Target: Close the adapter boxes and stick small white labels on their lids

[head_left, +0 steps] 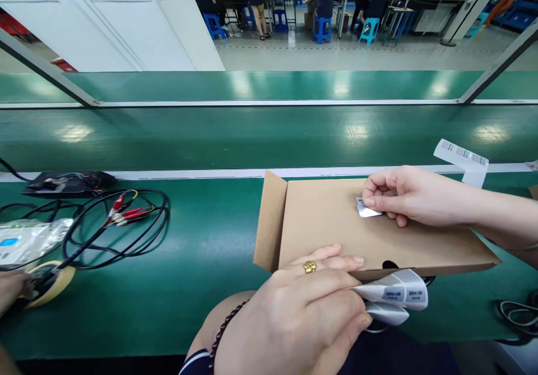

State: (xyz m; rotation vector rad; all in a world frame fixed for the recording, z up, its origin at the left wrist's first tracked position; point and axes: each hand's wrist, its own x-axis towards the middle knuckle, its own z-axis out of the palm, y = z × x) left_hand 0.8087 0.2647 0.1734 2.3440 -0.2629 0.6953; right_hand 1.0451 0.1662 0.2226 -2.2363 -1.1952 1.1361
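A flat brown cardboard box (336,223) lies on the green table (189,285) in front of me, its left flap standing up. My right hand (399,195) rests on the box top, fingers pinched on a small white label (366,208) pressed against the cardboard. My left hand (302,313), with a gold ring and a bead bracelet, steadies the box's near edge and grips a curled strip of white labels (399,296).
Coiled black cables with red clips (121,218) lie to the left, beside a black device (67,183) and a plastic bag (25,240). Another person's hand (10,291) touches a tape roll (50,285) at far left. A white label strip (462,159) stands behind the box. Workers sit at benches far behind.
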